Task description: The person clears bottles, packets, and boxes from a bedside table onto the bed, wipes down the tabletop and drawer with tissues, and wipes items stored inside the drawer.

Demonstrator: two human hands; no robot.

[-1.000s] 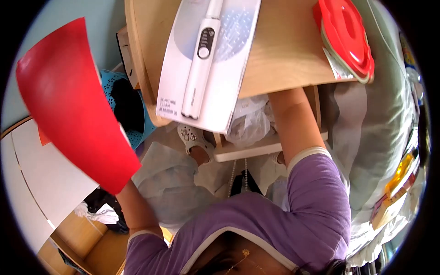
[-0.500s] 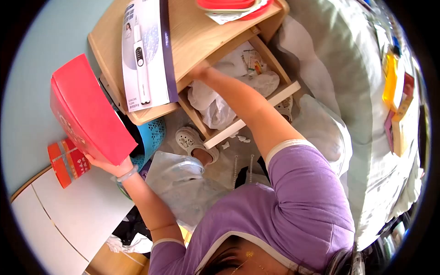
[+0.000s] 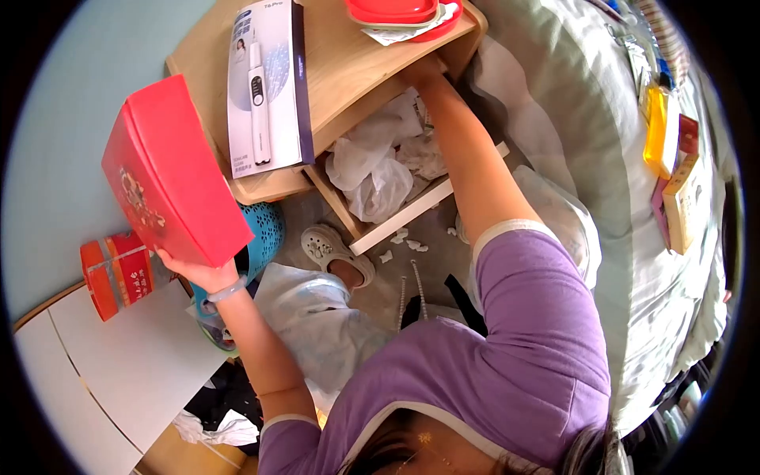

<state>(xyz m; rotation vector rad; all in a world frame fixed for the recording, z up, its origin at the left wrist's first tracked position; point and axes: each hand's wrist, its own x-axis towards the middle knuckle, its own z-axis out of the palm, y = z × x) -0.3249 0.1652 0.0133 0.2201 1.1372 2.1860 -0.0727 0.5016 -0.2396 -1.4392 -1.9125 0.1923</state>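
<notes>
My left hand (image 3: pixel 204 273) grips the lower end of a large red box (image 3: pixel 174 174), held up tilted at the left. My right hand (image 3: pixel 422 71) reaches into the back right of an open drawer (image 3: pixel 404 215), partly under the tabletop; its fingers are hidden. White plastic bags (image 3: pixel 378 170) fill the drawer. Above the drawer, a toothbrush box (image 3: pixel 265 87) lies on the wooden tabletop (image 3: pixel 340 55), with a red lidded container (image 3: pixel 404 16) farther right.
A red and orange package (image 3: pixel 119 273) stands on the white cabinet (image 3: pixel 119 356). A blue basket (image 3: pixel 263 233) is under the red box. White scraps (image 3: pixel 400 237) lie on the floor by a clog (image 3: pixel 336 252). The bed (image 3: pixel 586 103) is on the right.
The view has swung, showing more of the drawer. My right hand has moved rightward along the drawer's back since half a second ago. The red box has turned in my left hand.
</notes>
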